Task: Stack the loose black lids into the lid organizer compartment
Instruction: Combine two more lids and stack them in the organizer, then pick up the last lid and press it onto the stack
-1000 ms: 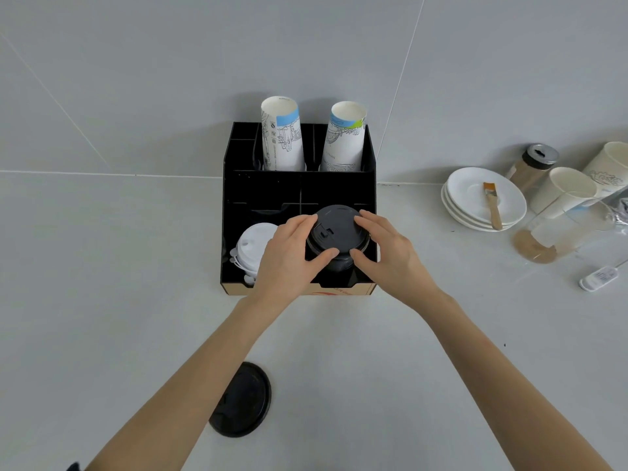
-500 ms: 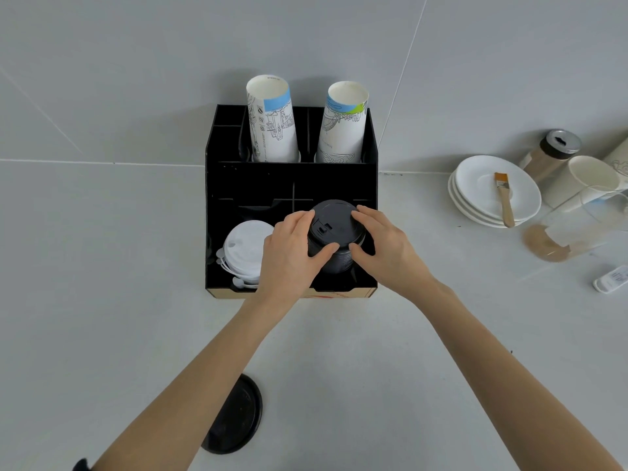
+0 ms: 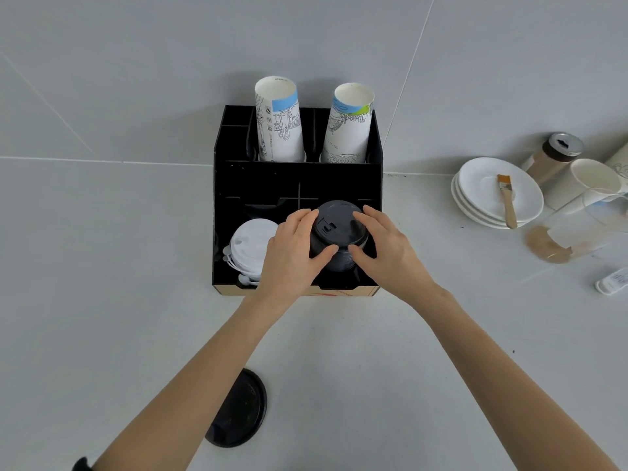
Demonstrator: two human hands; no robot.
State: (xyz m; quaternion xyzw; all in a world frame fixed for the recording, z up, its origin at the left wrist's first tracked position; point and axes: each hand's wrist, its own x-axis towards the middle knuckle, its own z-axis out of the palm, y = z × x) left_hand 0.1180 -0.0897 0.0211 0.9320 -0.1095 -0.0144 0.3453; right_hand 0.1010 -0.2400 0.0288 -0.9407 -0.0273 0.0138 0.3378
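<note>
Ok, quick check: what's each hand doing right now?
Left hand: closed on the stack of black lids in the organizer.
Right hand: closed on the same stack's other side.

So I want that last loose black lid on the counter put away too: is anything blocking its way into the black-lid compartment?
Yes. The loose black lid lies partly under the left forearm, and both the left hand and the right hand are clasped around the black lid stack, covering the compartment's opening.
</note>
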